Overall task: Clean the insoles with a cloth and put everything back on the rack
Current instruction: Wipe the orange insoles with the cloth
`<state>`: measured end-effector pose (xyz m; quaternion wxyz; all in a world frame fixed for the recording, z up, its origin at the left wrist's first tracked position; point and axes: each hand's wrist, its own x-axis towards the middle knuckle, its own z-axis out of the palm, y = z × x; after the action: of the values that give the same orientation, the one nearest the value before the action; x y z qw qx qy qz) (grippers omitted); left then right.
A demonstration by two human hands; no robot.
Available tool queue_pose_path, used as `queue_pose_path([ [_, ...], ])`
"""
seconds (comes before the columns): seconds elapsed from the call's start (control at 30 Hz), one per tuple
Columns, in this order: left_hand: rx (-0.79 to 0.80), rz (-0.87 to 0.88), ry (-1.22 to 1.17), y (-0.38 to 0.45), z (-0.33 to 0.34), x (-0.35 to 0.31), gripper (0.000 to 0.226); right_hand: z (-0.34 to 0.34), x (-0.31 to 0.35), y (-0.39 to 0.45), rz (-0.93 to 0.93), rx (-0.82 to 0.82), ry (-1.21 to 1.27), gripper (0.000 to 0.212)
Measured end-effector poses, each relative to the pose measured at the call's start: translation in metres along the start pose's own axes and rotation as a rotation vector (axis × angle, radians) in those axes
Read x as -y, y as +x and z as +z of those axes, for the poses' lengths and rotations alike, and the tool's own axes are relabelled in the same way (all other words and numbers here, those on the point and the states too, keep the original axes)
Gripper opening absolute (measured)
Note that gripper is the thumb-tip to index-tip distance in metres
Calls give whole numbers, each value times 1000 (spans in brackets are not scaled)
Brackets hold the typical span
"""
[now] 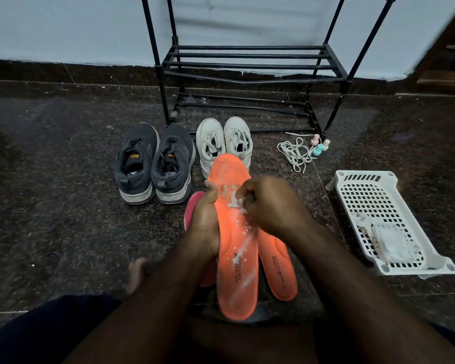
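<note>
My left hand (204,222) grips the left edge of an orange insole (235,258) held over the floor, toe pointing away. My right hand (268,203) pinches a small white cloth (235,202) against the insole's upper half. White flecks dot the insole. A second orange insole (279,269) lies beneath on the right. A pink insole (192,206) lies under my left hand. Behind stand a dark grey pair of sneakers (154,164) and a white pair of sneakers (223,143). The black shoe rack (250,61) stands at the wall.
A white perforated plastic basket (389,222) lies on the right with white cloths in it. Loose white laces (296,152) and three small pastel bottles (319,145) sit by the rack's right foot. My bare foot (137,274) rests at lower left on the dark granite floor.
</note>
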<state>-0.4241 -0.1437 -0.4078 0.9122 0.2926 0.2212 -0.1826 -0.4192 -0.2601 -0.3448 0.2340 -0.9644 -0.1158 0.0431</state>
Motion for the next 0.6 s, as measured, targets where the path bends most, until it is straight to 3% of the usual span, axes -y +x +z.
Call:
queue_pose_path([
  [0.07,34,-41,-5,-1,-3,0,74,2,-3,3,2,-73,-37,19],
  [0.2,-28,-10,4,1,-2,-1,66,15,3,0,-72,69,-152,18],
  [0.3,-63,21,28,6,-2,-2,68,11,5,-3,-78,118,-24,17],
  [0.47,46,-39,-26,2,-4,-1,73,-4,-6,1,48,-136,145,16],
  [0.6,81,-64,-52,5,-8,-1,77,0,-4,0,-24,-3,36,17],
])
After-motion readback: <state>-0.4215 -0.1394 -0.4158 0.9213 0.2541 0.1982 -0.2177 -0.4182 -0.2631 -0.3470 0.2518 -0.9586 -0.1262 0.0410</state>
